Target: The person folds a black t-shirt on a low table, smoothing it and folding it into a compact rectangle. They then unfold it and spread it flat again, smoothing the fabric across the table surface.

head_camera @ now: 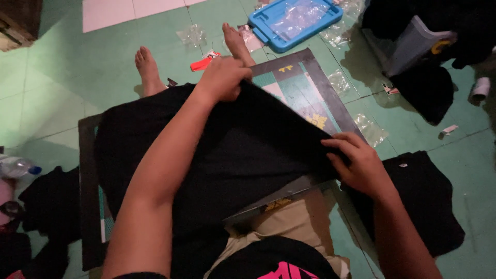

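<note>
A black garment [232,150] lies spread over a dark cutting mat [305,88] that rests on my lap. My left hand [223,77] grips the far edge of the cloth, pinching a fold near my feet. My right hand [356,161] holds the near right corner of the same cloth at the mat's edge. Both hands pull the fabric taut between them. Most of the mat is hidden under the cloth.
A blue tray [294,20] with clear plastic bags sits on the green floor ahead. Folded black clothes [429,201] lie at right, more dark cloth [49,206] at left. A plastic bottle [18,168] lies far left. Loose clear bags [369,129] are scattered around.
</note>
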